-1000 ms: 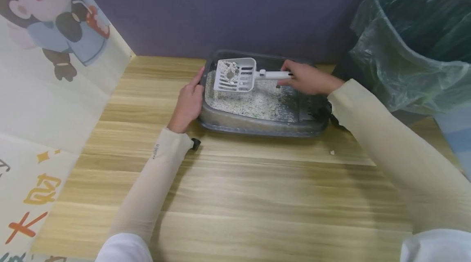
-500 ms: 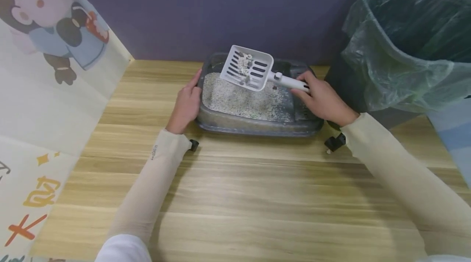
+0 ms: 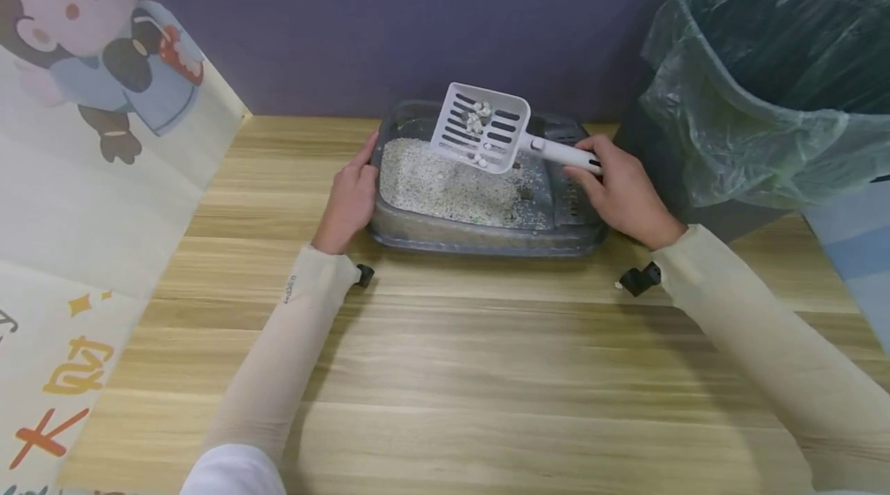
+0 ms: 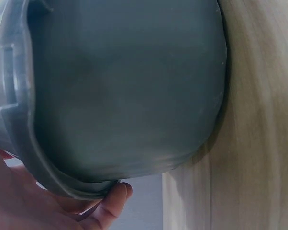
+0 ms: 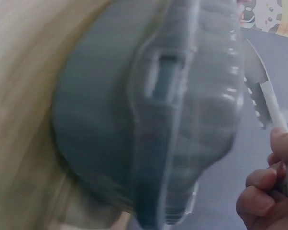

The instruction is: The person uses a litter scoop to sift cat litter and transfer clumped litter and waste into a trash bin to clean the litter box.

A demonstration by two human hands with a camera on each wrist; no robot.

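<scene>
A grey litter box [image 3: 487,242] with pale granular litter [image 3: 445,186] stands on the wooden surface against the dark wall. My left hand [image 3: 351,198] grips its left end; in the left wrist view the fingers [image 4: 116,203] curl under the rim. My right hand [image 3: 629,190] holds a white slotted litter scoop [image 3: 518,124] by its handle, above the box. A few whitish clumps [image 3: 478,116] lie on the scoop's slotted plate. The right wrist view shows the right hand [image 5: 266,191] around the handle, with the scoop [image 5: 261,91] seen edge-on beyond the box.
A dark bin [image 3: 723,221] lined with a clear plastic bag [image 3: 684,124] stands right of the box, close to my right hand. Behind is a dark wall [image 3: 389,24]. A cartoon-printed panel [image 3: 83,194] borders the wooden surface [image 3: 445,371] on the left.
My right hand has drawn the scoop right and tilted it, its plate now further right over the box. Less litter lies on the plate. My left hand stays on the box's end.
</scene>
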